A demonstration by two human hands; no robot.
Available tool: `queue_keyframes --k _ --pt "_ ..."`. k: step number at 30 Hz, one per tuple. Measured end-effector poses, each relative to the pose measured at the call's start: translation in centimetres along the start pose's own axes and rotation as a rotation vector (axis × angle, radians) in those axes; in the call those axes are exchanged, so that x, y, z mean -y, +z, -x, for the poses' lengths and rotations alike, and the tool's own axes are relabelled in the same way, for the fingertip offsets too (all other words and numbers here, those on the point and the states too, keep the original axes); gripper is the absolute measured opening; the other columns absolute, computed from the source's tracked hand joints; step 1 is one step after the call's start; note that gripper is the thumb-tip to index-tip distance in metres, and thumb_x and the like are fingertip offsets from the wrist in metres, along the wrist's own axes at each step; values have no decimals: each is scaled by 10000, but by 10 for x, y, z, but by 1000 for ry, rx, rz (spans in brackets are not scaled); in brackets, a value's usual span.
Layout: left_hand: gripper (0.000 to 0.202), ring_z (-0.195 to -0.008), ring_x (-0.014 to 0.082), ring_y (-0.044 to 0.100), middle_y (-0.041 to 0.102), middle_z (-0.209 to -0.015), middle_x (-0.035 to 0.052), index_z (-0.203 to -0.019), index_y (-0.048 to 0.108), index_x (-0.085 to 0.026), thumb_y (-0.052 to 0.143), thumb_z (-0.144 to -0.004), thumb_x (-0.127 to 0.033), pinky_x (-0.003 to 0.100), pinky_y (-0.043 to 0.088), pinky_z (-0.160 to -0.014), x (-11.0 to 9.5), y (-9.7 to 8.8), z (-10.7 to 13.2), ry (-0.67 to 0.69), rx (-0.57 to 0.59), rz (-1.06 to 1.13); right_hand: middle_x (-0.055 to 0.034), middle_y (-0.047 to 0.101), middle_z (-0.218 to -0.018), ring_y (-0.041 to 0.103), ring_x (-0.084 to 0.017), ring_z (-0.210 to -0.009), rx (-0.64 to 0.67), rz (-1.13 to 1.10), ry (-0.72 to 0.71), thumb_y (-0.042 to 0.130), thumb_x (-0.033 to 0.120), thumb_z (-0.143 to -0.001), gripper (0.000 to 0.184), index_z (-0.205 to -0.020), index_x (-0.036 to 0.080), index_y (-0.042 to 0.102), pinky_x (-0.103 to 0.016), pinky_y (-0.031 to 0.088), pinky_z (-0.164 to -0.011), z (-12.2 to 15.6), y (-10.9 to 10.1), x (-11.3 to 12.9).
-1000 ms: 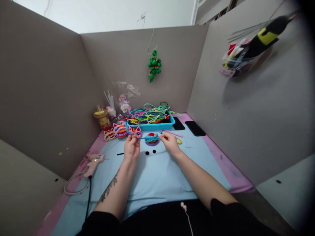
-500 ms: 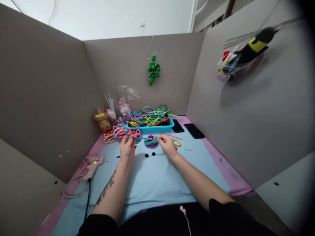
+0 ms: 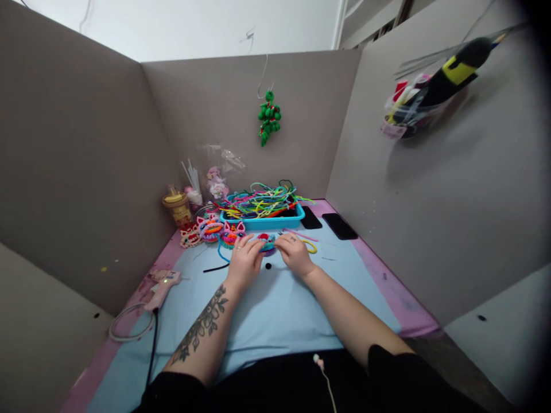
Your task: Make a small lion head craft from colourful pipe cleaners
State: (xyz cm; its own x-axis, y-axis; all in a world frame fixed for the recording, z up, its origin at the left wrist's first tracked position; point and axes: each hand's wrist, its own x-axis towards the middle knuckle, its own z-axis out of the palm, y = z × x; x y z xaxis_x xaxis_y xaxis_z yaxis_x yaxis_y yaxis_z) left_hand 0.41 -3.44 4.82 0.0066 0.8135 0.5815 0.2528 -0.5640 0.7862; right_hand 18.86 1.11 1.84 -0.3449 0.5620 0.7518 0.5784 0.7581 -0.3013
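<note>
My left hand is closed on a blue pipe cleaner, whose loose end hangs down to the left of the hand. Close beside it, my right hand pinches the other part of that pipe cleaner between thumb and fingers. Just behind the fingertips sits a round red, teal and purple pipe-cleaner piece, partly covered by the hands. A small black disc lies on the cloth between my wrists. Left of my left hand lies a black strip.
A blue tray heaped with coloured pipe cleaners stands at the back. Finished-looking pipe-cleaner faces sit left of it, near a brown-lidded cup. Two dark phones lie right. A pink glue gun with its cord rests at left.
My left hand has moved right, close to my right hand, and turned palm down. The blue pipe cleaner's free end has dropped from above the faces to the cloth.
</note>
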Motion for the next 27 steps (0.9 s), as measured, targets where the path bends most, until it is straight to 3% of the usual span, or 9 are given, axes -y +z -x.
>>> queue_keyframes --k 5,8,10,16,27 --pt "103 -784 227 583 669 -762 69 -766 711 -250 691 -676 -205 368 372 -889 24 -2 0 1 88 -159 -74 650 -959 535 -207 -908 -3 35 5 436 183 -867 235 -932 224 658 -357 448 -815 1 0 3" --pt "93 -749 203 591 674 -780 63 -795 708 -246 670 -711 -231 304 413 -797 31 -1 4 -2 72 -209 -84 611 -1126 482 -231 -1051 6 120 -57 476 226 -864 269 -1092 230 619 -398 393 -902 0 -1 11" --pt "116 -779 195 600 682 -830 59 -847 697 -239 616 -765 -240 291 422 -782 31 -1 6 34 120 -324 -77 606 -1149 451 -236 -1097 33 169 -118 493 243 -867 286 -1131 240 603 -406 355 -923 -1 0 17" --pt "186 -831 171 608 685 -901 50 -928 655 -198 486 -860 -236 265 438 -760 26 0 7 105 256 -655 -56 651 -808 490 -201 -869 39 215 -124 504 198 -866 175 -875 221 678 -365 315 -806 -3 5 23" --pt "140 -748 147 606 693 -815 30 -790 661 -192 525 -801 -162 223 410 -675 15 1 5 49 372 -663 -4 620 -613 518 -160 -689 10 -13 61 542 149 -801 186 -670 211 657 -309 315 -710 0 10 22"
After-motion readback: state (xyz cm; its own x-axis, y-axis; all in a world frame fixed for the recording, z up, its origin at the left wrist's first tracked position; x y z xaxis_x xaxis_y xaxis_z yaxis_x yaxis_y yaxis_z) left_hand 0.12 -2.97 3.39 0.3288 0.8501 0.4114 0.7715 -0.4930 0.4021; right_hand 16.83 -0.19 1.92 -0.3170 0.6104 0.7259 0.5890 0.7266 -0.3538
